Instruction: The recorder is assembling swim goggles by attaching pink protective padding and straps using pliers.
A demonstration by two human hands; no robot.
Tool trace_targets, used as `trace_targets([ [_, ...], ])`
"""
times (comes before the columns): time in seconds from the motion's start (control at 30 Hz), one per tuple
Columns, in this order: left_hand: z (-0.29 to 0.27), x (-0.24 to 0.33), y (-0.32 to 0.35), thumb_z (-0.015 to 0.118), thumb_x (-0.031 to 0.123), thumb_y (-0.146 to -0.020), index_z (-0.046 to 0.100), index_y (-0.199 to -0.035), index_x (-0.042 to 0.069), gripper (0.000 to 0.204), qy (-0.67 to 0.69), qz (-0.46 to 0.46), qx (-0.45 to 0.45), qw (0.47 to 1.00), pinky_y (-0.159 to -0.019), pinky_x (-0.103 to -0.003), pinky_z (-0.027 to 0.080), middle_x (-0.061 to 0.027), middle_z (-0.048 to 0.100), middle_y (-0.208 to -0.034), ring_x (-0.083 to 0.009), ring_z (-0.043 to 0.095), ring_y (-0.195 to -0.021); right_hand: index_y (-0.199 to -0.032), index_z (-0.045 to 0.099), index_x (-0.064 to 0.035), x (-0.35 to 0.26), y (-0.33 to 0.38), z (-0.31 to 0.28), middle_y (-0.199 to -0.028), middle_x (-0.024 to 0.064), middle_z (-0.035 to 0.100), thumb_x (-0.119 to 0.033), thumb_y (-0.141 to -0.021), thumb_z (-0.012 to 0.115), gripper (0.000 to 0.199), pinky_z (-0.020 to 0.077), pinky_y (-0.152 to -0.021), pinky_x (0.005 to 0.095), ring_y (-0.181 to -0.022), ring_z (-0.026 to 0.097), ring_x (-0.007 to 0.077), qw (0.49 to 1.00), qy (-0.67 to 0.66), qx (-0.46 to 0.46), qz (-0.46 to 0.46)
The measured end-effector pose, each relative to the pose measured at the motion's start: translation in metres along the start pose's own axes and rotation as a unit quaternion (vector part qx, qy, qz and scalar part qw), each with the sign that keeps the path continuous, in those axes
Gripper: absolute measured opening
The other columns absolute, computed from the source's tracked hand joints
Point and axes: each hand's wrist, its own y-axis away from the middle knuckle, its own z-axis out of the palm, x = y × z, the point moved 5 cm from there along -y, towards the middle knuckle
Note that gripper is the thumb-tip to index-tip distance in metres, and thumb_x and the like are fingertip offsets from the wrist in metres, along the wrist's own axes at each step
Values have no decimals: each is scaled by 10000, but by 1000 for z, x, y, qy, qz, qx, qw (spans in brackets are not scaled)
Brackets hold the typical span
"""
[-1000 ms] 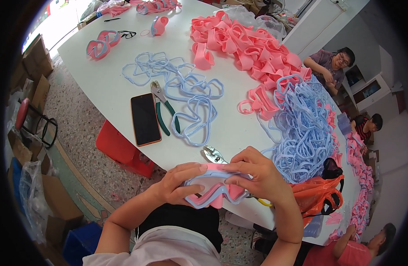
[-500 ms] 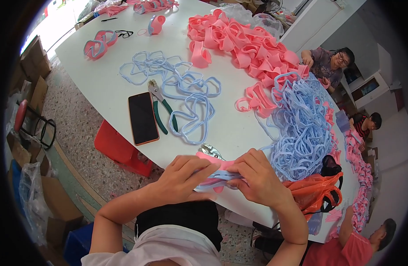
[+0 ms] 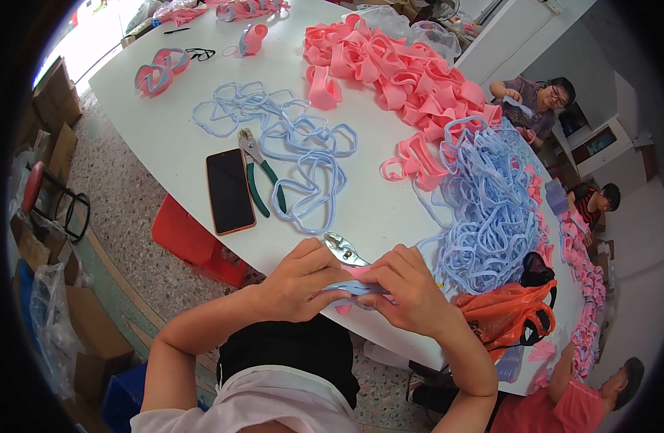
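Observation:
Both my hands pinch a light-blue strip [image 3: 355,287] just over the table's near edge. My left hand [image 3: 301,280] is closed on its left end and my right hand [image 3: 410,290] on its right end, thumbs below and fingers above. A pink band [image 3: 344,309] shows behind and under the strip, partly hidden by my fingers. Right beyond my hands lie silver metal pliers [image 3: 344,250], their handles out of sight. Farther left are green-handled pliers [image 3: 262,173] beside a dark phone [image 3: 231,193]. Loose blue loops [image 3: 317,184] spread next to them.
A large heap of blue loops [image 3: 487,209] is at my right, with a pile of pink bands [image 3: 389,68] behind it. An orange plastic bag [image 3: 509,310] sits on the right edge. A red stool [image 3: 194,245] stands below the table's left edge. Other people [image 3: 537,108] work at right.
My left fingers have closed down onto the strip and my hands have drawn slightly closer. More of the silver pliers shows. The far co-worker has raised a blue piece.

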Motion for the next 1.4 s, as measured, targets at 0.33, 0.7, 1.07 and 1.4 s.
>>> trace_targets([
  [0.33,-6,3,-3,764,83,-714,678,-959,15,268,16,29,2,999,-686,-323,392,-83,552,-858,-242,483,-773,-926,597,-56,2,5,-2,-828,69,505,-94,-688,758,290,351,-661,361,-764,483,243,999,-22,35,-8],
  [0.7,-69,-17,3,746,135,-725,708,-893,22,206,-116,-11,62,991,-659,-308,370,-58,526,-796,-204,456,-749,-1106,587,-19,62,61,19,-1079,146,576,-281,-718,792,511,473,-855,386,-1002,543,330,958,141,-148,200],
  [1.07,-91,-15,13,775,56,-673,698,-917,9,259,-147,-19,66,987,-656,-315,364,-72,506,-804,-217,441,-747,-953,485,24,87,38,64,-901,166,603,-158,-705,729,393,543,-665,402,-839,628,317,883,213,-299,292],
  [1.4,-99,-14,15,793,92,-682,688,-942,8,293,-137,8,51,989,-685,-315,373,-74,511,-842,-230,439,-780,-1074,458,37,59,12,-18,-1005,222,551,82,-695,553,393,457,-820,444,-981,542,380,944,187,-49,266],
])
